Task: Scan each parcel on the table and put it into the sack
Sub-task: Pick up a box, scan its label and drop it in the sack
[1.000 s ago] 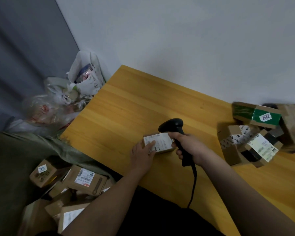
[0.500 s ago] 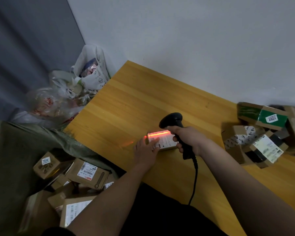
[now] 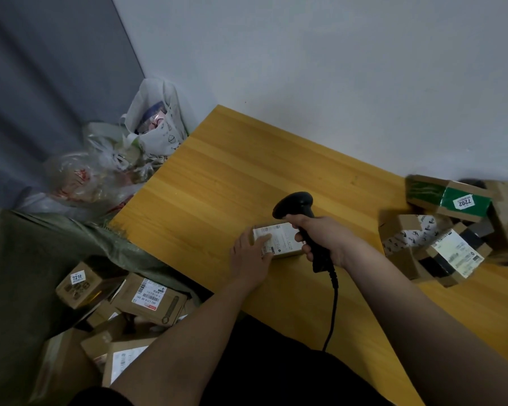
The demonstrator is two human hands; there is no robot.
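Cardboard parcels already fill the green sack [image 3: 27,259] at lower left. Mid-frame, the left hand [image 3: 251,257] lies with fingers flat on a small labelled parcel [image 3: 279,240]; the right hand [image 3: 324,238] grips the scanner [image 3: 298,206]. More parcels [image 3: 440,230] wait at right.

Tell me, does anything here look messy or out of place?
The unscanned parcels on the table lie in a jumbled heap, tilted against one another. Plastic bags are piled loosely on the floor beside it. Nothing looks damaged or spilled.
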